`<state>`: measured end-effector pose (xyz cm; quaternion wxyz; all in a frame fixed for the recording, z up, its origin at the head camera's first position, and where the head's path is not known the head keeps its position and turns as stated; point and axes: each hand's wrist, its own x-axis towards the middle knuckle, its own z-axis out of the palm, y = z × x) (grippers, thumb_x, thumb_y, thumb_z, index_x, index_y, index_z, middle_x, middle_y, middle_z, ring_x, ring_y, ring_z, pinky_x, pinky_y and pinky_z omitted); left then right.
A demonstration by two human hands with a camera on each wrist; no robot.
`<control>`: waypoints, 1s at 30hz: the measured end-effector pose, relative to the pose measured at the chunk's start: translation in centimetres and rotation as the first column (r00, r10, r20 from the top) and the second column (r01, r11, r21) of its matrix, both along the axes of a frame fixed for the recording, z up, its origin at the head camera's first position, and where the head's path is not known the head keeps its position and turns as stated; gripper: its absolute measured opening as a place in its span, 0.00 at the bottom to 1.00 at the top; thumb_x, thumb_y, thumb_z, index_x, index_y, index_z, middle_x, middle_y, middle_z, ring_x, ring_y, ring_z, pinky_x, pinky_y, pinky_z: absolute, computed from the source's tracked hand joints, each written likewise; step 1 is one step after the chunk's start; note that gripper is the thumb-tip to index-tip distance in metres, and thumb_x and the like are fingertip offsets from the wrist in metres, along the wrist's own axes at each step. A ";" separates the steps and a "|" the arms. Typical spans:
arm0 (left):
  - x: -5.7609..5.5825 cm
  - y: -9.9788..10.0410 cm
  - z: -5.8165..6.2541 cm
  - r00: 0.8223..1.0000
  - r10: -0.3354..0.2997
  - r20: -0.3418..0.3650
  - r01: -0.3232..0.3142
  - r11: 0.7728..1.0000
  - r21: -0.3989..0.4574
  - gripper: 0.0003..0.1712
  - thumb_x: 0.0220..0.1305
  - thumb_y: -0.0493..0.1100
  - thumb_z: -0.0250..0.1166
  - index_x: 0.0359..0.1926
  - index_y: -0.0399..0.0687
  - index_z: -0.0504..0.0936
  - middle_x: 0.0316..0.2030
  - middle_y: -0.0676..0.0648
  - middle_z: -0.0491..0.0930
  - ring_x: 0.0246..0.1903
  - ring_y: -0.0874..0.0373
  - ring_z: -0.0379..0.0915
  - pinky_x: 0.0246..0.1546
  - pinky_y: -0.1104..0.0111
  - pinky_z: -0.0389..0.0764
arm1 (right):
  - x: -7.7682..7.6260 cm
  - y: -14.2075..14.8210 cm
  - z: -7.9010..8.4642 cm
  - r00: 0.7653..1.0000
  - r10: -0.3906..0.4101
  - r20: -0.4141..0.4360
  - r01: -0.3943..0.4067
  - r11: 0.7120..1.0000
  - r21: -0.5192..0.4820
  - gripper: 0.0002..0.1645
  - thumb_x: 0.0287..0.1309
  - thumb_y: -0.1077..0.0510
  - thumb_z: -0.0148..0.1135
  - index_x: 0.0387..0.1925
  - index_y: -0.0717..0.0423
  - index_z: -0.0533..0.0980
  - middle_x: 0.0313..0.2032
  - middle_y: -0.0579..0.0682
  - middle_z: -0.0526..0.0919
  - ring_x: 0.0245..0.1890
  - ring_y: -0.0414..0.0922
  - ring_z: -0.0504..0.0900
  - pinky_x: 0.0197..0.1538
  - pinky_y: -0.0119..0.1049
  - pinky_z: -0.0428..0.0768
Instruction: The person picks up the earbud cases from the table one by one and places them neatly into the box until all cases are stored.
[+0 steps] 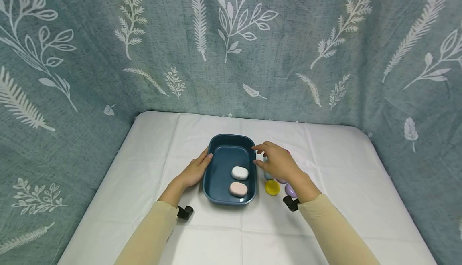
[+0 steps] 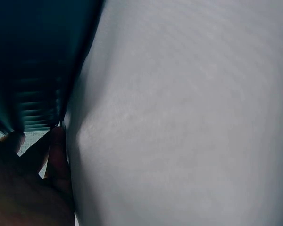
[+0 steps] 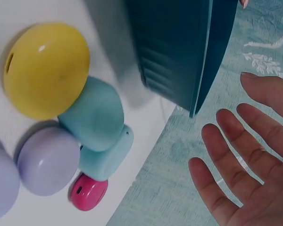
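A dark blue rectangular plastic tub [image 1: 223, 160] stands on the white cloth. My left hand [image 1: 195, 170] grips its left side, thumb at the rim and fingers along the outer wall. In the left wrist view, those fingers [image 2: 56, 146] show dimly against the tub's ribbed side. Inside the tub, toward its near right, lie a white rounded case [image 1: 240, 173] and a pale pink rounded case [image 1: 238, 189]. By the right rim hovers my right hand [image 1: 278, 160], its fingers spread and holding nothing; the right wrist view shows the bare palm.
Right of the tub, partly under my right arm, lie several rounded cases: a yellow one [image 3: 47, 70], teal ones [image 3: 96, 115], purple ones [image 3: 49, 162] and a bright pink one [image 3: 88, 193]. A leaf-patterned curtain [image 1: 231, 56] encloses the table's back and sides.
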<state>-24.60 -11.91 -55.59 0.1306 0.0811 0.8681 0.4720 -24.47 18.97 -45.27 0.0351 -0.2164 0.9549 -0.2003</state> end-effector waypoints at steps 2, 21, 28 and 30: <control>0.0 0.0 0.0 1.000 -0.002 -0.005 0.002 1.000 -0.001 0.39 0.79 0.73 0.35 0.83 0.72 0.46 0.81 0.47 0.57 0.74 0.38 0.59 0.72 0.34 0.59 | -0.1 0.4 0.0 1.000 -0.010 0.003 0.010 1.000 0.003 0.29 0.66 0.51 0.71 0.66 0.53 0.78 0.52 0.50 0.84 0.50 0.49 0.84 0.51 0.48 0.84; 0.0 0.0 0.0 1.000 -0.001 -0.003 0.001 1.000 -0.003 0.39 0.79 0.73 0.34 0.83 0.72 0.45 0.81 0.47 0.57 0.74 0.38 0.59 0.73 0.34 0.58 | -0.6 3.1 -1.1 0.995 -0.086 0.058 0.086 0.996 0.010 0.29 0.67 0.50 0.69 0.66 0.55 0.77 0.54 0.55 0.84 0.51 0.54 0.84 0.52 0.52 0.83; 0.0 -0.1 0.2 1.000 -0.004 0.004 0.004 1.000 -0.008 0.38 0.79 0.73 0.35 0.83 0.72 0.45 0.81 0.48 0.56 0.74 0.38 0.59 0.73 0.35 0.58 | -0.6 3.6 -1.7 0.992 -0.100 0.076 0.098 0.995 0.029 0.30 0.66 0.51 0.70 0.65 0.58 0.77 0.54 0.57 0.84 0.51 0.54 0.84 0.53 0.54 0.83; 0.0 -0.1 0.2 1.000 -0.004 0.007 0.004 1.000 -0.009 0.38 0.79 0.73 0.35 0.83 0.72 0.45 0.81 0.48 0.56 0.74 0.39 0.59 0.73 0.35 0.58 | -0.6 3.7 -1.8 0.991 -0.106 0.083 0.103 0.994 0.033 0.31 0.65 0.51 0.71 0.65 0.59 0.77 0.54 0.57 0.83 0.50 0.54 0.84 0.52 0.54 0.83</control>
